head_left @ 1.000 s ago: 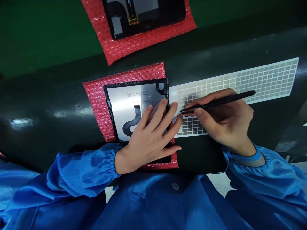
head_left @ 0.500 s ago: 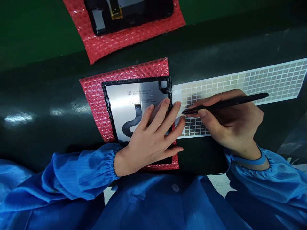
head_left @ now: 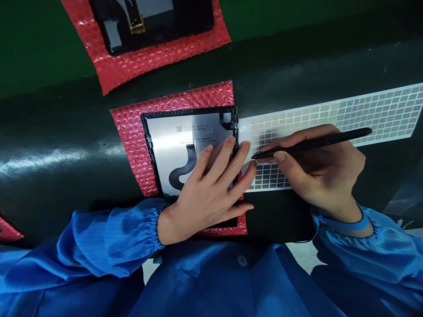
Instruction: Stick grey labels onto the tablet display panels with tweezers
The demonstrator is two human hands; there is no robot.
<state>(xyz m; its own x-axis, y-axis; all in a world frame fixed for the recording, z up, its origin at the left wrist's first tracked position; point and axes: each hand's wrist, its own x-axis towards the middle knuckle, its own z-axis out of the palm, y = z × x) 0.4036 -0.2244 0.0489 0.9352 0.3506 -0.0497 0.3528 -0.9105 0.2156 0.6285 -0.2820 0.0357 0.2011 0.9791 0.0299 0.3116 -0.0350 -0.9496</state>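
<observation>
My left hand [head_left: 208,193] lies with fingers spread across the back of a silver display panel [head_left: 165,154] in a black frame. The panel has printed codes and a dark curved flex cable [head_left: 185,169], and it rests on red bubble wrap [head_left: 128,132]. Several fingertips reach past the panel's right edge, by the near end of a white sheet of small grey square stickers [head_left: 373,112]. My right hand [head_left: 324,171] is closed around black tweezers [head_left: 313,143]. Their tip points left and is over the sheet's left end, close to my left fingers; no sticker can be made out at it.
A second black-framed panel [head_left: 158,42] sits on red bubble wrap [head_left: 128,70] at the upper left. A corner of red wrap [head_left: 9,231] shows at the left edge. Beneath is a dark green glossy surface [head_left: 66,132]. Clear plastic [head_left: 405,193] lies at the far right.
The upper panel and its wrap have moved left and slightly down. A red wrap corner has come into view at lower left. My hands, the near panel and the tweezers have barely moved.
</observation>
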